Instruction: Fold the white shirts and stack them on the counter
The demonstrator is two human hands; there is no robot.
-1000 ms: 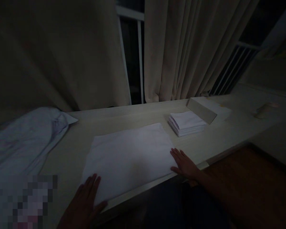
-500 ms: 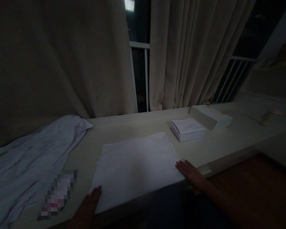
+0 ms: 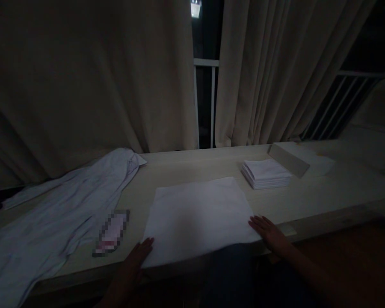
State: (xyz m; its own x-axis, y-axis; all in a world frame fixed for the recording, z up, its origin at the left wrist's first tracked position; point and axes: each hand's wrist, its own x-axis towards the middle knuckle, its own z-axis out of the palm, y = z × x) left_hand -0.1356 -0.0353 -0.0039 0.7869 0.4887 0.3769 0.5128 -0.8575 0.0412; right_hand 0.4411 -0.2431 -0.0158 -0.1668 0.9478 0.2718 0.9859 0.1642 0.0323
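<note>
A white rectangular cloth [image 3: 199, 218] lies spread out flat, its near edge reaching the front edge of the pale table. At its lower left corner rests my left hand [image 3: 139, 254], fingers stretched out and touching the cloth's edge. My right hand [image 3: 269, 233] lies flat with straight fingers at the cloth's right edge, near the front corner. Neither hand grips anything. Beyond the cloth to the right sits a stack of folded white cloths [image 3: 266, 173].
A long pale garment [image 3: 77, 201] is laid out on the left of the table [image 3: 179, 167]. A pixelated flat item [image 3: 112, 233] lies between it and the cloth. At the back right stands a white box [image 3: 291, 158]. Curtains [image 3: 147, 77] hang behind.
The view has turned a little to the left, so everything appears shifted to the right. Both hands stay at the cloth's edges, and the cloth looks the same.
</note>
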